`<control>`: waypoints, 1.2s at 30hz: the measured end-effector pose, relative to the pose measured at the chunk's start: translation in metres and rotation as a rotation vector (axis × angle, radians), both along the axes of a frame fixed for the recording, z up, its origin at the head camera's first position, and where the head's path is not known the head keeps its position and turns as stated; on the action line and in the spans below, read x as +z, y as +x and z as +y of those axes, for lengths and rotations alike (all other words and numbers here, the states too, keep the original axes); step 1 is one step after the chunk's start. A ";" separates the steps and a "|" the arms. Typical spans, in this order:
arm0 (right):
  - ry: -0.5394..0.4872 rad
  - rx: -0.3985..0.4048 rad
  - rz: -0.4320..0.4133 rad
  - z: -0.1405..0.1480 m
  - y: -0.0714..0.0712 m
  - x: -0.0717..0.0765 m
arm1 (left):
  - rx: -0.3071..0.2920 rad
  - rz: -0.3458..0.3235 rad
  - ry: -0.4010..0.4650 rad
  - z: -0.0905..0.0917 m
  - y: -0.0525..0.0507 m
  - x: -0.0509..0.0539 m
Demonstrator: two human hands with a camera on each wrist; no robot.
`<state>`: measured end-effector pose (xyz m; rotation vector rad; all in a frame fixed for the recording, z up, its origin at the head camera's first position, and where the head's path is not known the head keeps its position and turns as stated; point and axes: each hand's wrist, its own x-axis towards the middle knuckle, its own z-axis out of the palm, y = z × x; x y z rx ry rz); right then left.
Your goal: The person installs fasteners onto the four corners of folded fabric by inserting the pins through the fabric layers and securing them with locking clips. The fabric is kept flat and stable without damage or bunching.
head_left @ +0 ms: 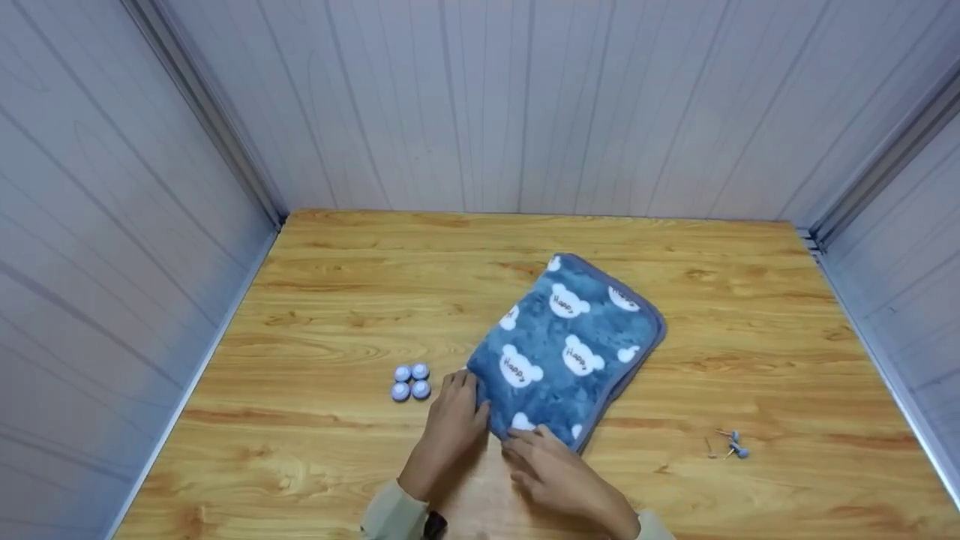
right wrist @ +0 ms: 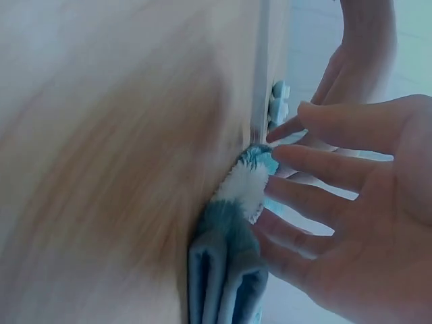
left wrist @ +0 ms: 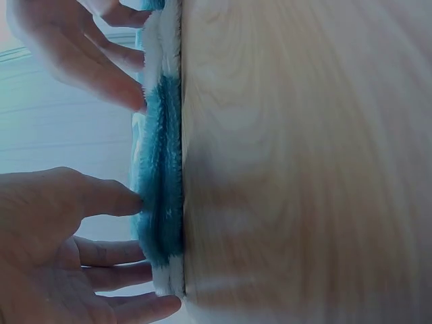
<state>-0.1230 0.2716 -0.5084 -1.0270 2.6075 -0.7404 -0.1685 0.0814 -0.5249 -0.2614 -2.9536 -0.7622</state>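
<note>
A folded blue blanket lies flat and slanted on the worktop, a bit right of the middle. The left hand touches its near left corner. The right hand rests on its near edge. From above, both hands cover parts of that near end. The views by the wrists show more: the left fingers are mostly straight, with the thumb against the top of the fold, and the right fingers are spread out and only touch it.

Those low views also show how thick the blanket is, with layers piled up and two round folds at one end. Only the head view shows the bear faces on top, with "Happy" written on them.

Just left of the left hand sit four small round things in a little square. Well off to the right lie some thin bits with blue ends, too small to make out well. Pale sleeves cover the arms.

The blanket looks soft and fuzzy, with a smoother grey-blue border. The worktop has a yellow-brown wood pattern. Pale walls with long lines stand around it.
</note>
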 end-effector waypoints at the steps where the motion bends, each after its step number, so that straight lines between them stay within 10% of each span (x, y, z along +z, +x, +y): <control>1: -0.020 0.016 0.010 0.000 -0.001 0.000 | -0.001 0.019 -0.006 0.000 0.000 0.000; 9: -0.108 -0.087 -0.003 0.029 -0.032 0.003 | -0.133 0.154 -0.075 0.015 0.009 0.005; 18: -0.011 -0.360 0.191 0.072 -0.094 -0.004 | -0.247 -0.025 -0.172 0.057 0.022 0.005; 36: 0.077 -0.290 0.128 0.101 -0.116 -0.011 | -0.238 -0.027 -0.286 0.066 0.027 0.001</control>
